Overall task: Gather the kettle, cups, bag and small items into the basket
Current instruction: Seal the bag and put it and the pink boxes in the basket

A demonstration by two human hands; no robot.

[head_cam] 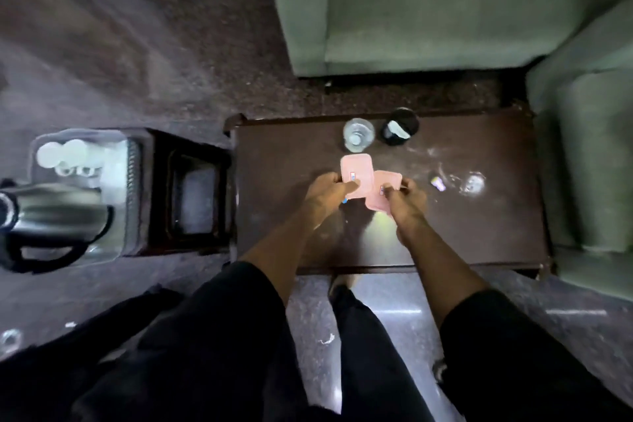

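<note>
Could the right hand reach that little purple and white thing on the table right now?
Probably yes, but the right hand is pinching a pink packet. The small purple and white item lies just beside it on the dark table, nothing between.

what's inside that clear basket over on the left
The basket holds a metal kettle with a black handle, and pale round cups behind it. Anything beneath the kettle is hidden, and blur hides finer detail.
</note>
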